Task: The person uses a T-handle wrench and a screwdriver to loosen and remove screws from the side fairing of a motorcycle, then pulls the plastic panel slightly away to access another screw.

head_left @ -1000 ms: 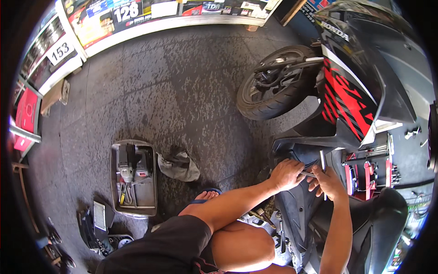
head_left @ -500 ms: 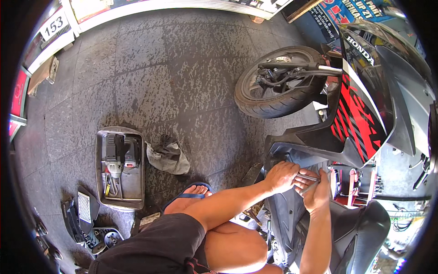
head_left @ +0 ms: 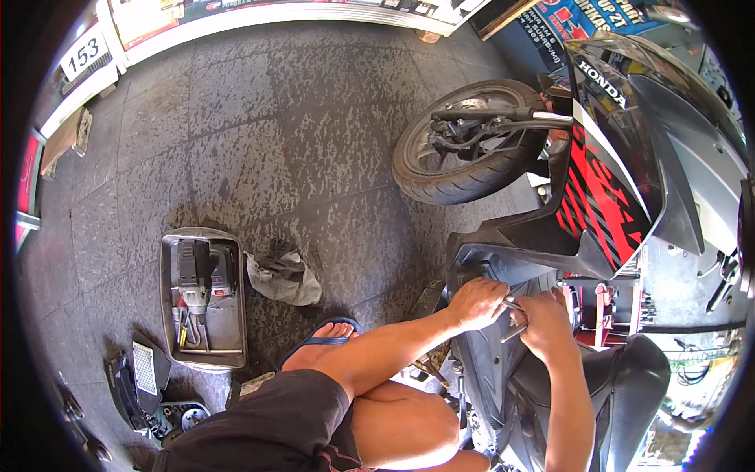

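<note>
Over the footboard of a black, red and white scooter (head_left: 602, 177), my two hands are close together. My left hand (head_left: 478, 304) is closed, its fingers pressed on the end of a thin metal rod-shaped tool (head_left: 513, 333). Beside it my right hand (head_left: 546, 321) curls round the same metal, and a short bar sticks out below its fingers. The fingers cover much of the tool, so its exact kind cannot be made out. Under my hands lies the scooter's dark plastic floor panel (head_left: 489, 358), with the black seat (head_left: 629, 385) to the right.
On the dark tiled floor at left stands a grey tray (head_left: 242, 315) holding a cordless power tool (head_left: 197, 275) and several hand tools. A grey rag (head_left: 287, 277) lies beside it. Removed parts (head_left: 148, 370) rest lower left. The front wheel (head_left: 472, 141) is ahead; a red rack (head_left: 602, 311) stands beyond the scooter.
My right hand has turned over from palm-up to knuckles-up around the metal tool, whose bar now points down and left. My left hand stays at its end. The view has shifted slightly.
</note>
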A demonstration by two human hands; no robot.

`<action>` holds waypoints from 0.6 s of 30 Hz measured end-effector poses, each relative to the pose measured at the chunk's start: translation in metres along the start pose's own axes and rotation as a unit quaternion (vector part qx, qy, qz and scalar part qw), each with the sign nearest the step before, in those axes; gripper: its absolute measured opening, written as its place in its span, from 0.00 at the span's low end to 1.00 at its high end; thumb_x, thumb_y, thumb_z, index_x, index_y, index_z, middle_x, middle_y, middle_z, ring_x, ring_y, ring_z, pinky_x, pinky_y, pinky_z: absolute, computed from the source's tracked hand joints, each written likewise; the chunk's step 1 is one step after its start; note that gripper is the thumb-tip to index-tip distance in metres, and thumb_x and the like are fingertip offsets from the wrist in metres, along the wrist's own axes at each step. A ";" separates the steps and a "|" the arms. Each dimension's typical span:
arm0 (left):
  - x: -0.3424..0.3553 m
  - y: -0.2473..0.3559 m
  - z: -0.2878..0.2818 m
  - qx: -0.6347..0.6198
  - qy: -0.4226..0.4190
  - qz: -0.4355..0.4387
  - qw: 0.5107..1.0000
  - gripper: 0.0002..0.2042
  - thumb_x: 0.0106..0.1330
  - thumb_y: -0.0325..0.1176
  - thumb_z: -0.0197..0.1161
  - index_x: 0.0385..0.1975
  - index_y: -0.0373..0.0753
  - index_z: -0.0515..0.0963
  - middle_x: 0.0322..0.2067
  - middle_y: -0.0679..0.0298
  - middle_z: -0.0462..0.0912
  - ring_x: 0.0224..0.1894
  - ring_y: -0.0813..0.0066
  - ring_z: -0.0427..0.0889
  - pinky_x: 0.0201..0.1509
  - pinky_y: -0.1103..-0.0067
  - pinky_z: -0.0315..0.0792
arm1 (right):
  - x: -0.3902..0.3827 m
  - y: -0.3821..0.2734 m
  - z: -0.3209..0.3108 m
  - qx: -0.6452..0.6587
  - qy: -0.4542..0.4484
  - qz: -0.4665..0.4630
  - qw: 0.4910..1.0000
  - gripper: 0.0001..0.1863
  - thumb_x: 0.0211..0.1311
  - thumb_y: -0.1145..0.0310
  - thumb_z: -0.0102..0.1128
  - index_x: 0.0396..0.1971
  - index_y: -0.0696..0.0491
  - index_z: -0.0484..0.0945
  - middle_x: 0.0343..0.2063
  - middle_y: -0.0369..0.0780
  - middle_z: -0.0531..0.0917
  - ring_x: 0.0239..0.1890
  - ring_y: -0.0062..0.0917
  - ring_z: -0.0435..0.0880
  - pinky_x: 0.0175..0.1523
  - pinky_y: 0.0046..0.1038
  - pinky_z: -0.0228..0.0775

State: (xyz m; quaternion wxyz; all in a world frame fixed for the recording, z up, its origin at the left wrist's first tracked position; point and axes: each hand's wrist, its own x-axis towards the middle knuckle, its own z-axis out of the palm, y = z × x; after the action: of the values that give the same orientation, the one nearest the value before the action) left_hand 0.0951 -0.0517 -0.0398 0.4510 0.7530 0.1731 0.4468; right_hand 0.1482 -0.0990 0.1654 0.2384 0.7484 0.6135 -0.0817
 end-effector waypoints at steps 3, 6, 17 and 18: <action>0.001 0.001 0.003 -0.002 0.005 -0.013 1.000 0.10 0.66 0.36 0.63 0.36 0.37 0.73 0.28 0.52 0.82 0.35 0.49 0.84 0.43 0.60 0.77 | 0.013 0.010 -0.006 -0.008 -0.020 -0.014 1.000 0.07 0.60 0.68 0.64 0.36 0.51 0.86 0.34 0.44 0.86 0.46 0.42 0.82 0.63 0.50 0.63; 0.000 0.002 0.005 -0.002 0.030 -0.023 0.999 0.10 0.65 0.37 0.64 0.35 0.37 0.74 0.28 0.53 0.82 0.34 0.50 0.83 0.40 0.60 0.77 | 0.017 0.011 -0.007 -0.064 0.060 -0.090 0.992 0.07 0.58 0.67 0.66 0.35 0.49 0.86 0.36 0.42 0.86 0.45 0.40 0.81 0.64 0.47 0.64; 0.002 0.005 0.002 0.022 -0.009 -0.012 1.000 0.11 0.65 0.38 0.65 0.36 0.37 0.75 0.28 0.54 0.82 0.34 0.51 0.84 0.43 0.62 0.78 | 0.006 0.025 0.009 0.020 0.112 -0.088 0.990 0.10 0.55 0.66 0.68 0.37 0.50 0.87 0.31 0.43 0.85 0.42 0.40 0.84 0.57 0.44 0.71; 0.003 0.005 0.001 0.028 -0.012 -0.007 1.000 0.11 0.65 0.38 0.65 0.36 0.37 0.75 0.29 0.54 0.82 0.35 0.52 0.84 0.44 0.62 0.77 | 0.006 0.024 0.008 0.085 0.048 -0.032 0.995 0.10 0.57 0.66 0.66 0.37 0.52 0.86 0.31 0.46 0.86 0.40 0.40 0.85 0.55 0.44 0.73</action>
State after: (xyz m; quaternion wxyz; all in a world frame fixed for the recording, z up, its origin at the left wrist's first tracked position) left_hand 0.0970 -0.0531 -0.0349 0.4353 0.7691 0.1853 0.4298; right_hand 0.1741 -0.1003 0.1623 0.1416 0.7489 0.6389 -0.1046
